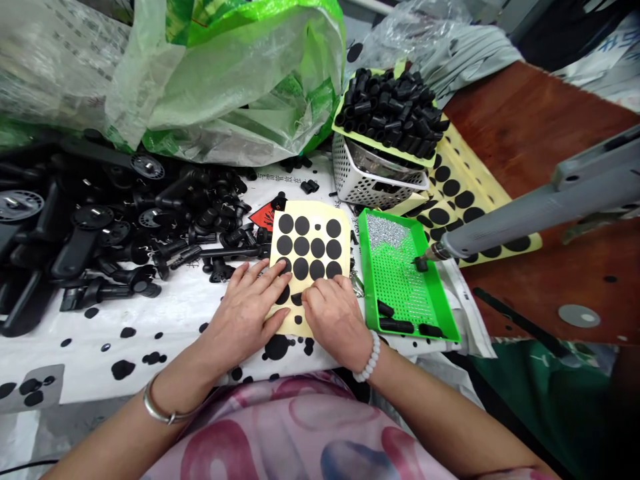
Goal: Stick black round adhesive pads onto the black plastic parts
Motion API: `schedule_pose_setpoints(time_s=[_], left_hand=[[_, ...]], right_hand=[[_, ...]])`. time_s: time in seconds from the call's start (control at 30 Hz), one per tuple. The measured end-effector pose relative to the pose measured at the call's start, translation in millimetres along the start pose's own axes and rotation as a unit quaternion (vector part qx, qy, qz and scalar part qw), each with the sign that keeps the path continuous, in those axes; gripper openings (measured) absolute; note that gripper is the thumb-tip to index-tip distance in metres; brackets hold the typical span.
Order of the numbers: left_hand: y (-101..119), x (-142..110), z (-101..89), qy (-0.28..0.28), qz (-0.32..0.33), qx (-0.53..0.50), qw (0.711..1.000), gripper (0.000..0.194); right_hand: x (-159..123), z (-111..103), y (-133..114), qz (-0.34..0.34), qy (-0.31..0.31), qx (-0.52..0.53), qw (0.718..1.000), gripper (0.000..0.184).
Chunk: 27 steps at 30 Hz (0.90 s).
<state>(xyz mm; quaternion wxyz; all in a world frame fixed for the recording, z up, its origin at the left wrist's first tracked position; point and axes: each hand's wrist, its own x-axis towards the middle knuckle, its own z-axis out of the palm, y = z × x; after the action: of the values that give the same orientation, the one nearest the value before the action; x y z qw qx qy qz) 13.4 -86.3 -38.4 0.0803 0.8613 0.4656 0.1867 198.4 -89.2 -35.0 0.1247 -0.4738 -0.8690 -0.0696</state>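
Observation:
My left hand [245, 313] and my right hand [335, 317] both lie flat on a cream backing sheet of round black rubber pads [310, 247]. The left fingers are spread over the sheet's left side, and the right fingers rest on its lower right. Neither hand visibly grips anything. The hands hide the sheet's lower part. Loose black pads [123, 369] lie on the white work sheet [170, 327] below and left of my left hand.
A green pin-grid tray [407, 283] sits right of my right hand. A grey tool [525, 207] reaches into it. Black wheeled plastic parts [100, 233] are heaped left. Black plastic sleeves [387, 113] fill a yellow tray on a white basket [373, 180].

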Motion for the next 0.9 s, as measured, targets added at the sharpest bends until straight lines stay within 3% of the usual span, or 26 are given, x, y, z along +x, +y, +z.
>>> schedule_pose_setpoints(time_s=[0.2, 0.43, 0.67, 0.9], left_hand=[[-0.5, -0.6, 0.8, 0.002, 0.006, 0.001, 1.0, 0.044], [-2.0, -0.2, 1.2, -0.003, 0.008, 0.004, 1.0, 0.044], [2.7, -1.8, -6.9, 0.071, 0.082, 0.028, 0.994, 0.027], [6.5, 2.7, -4.4, 0.035, 0.078, 0.081, 0.993, 0.031]], right_hand=[[-11.0, -8.6, 2.4, 0.023, -0.032, 0.069, 0.997, 0.023], [1.6, -10.5, 4.4, 0.075, -0.006, 0.141, 0.987, 0.019], [25.2, -11.3, 10.5, 0.105, -0.073, 0.164, 0.978, 0.013], [24.9, -11.1, 8.4, 0.106, -0.092, 0.148, 0.979, 0.016]])
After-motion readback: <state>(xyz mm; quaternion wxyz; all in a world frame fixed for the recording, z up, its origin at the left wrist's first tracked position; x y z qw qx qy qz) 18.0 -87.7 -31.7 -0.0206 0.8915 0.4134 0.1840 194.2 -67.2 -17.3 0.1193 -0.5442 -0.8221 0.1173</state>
